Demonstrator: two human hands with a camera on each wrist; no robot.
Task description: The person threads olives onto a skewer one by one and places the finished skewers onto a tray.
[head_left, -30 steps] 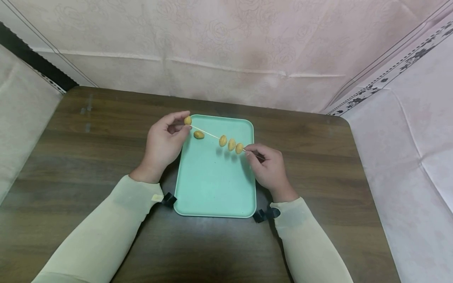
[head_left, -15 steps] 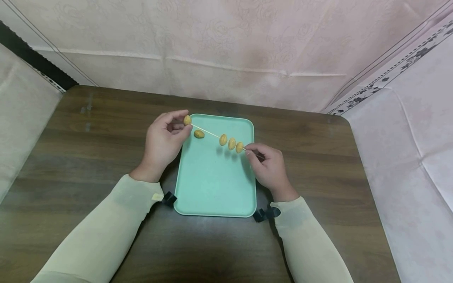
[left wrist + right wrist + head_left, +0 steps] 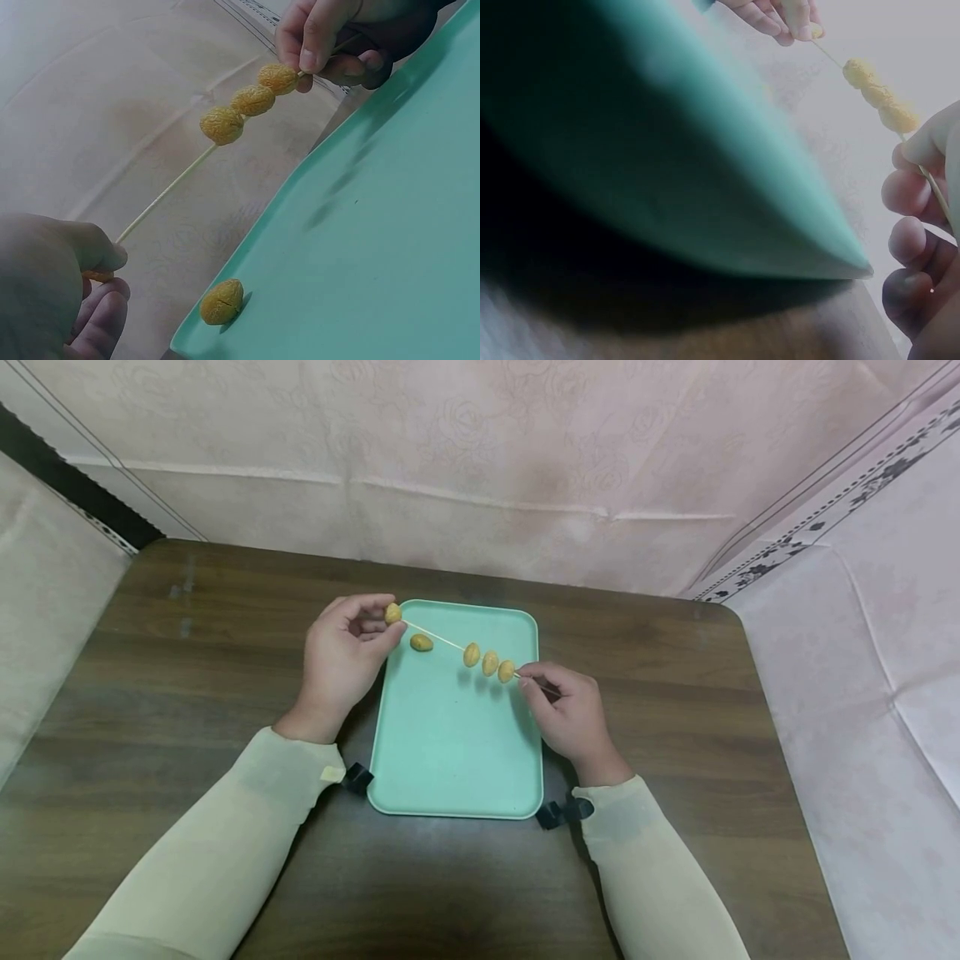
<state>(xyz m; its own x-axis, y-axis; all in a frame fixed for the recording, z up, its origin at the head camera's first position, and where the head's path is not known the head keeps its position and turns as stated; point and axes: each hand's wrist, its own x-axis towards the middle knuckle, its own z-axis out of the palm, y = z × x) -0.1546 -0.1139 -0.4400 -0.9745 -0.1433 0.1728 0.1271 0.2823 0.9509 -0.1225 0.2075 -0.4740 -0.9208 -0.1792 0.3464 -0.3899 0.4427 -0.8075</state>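
A thin skewer (image 3: pixel 435 635) slants between my hands above the mint-green tray (image 3: pixel 457 760). Three wrinkled yellow oval fruits, the middle fruit (image 3: pixel 491 662) among them, are threaded side by side near its right end. My right hand (image 3: pixel 573 714) pinches the skewer just beyond them, between thumb and fingers. At the other end my left hand (image 3: pixel 341 652) pinches a single fruit (image 3: pixel 393 613) at the skewer's tip. In the left wrist view the thumb covers most of it, so I cannot tell how deep the tip goes. One loose fruit (image 3: pixel 222 301) lies on the tray near its far left corner.
The tray rests on a dark wooden table (image 3: pixel 675 735). Pale patterned cloth (image 3: pixel 465 460) hangs behind the table's far edge and along both sides. In the right wrist view the tray's rim (image 3: pixel 780 172) looms close and blurred.
My left hand has shifted very slightly left with its fruit. The right hand and the three threaded fruits are almost where they were.
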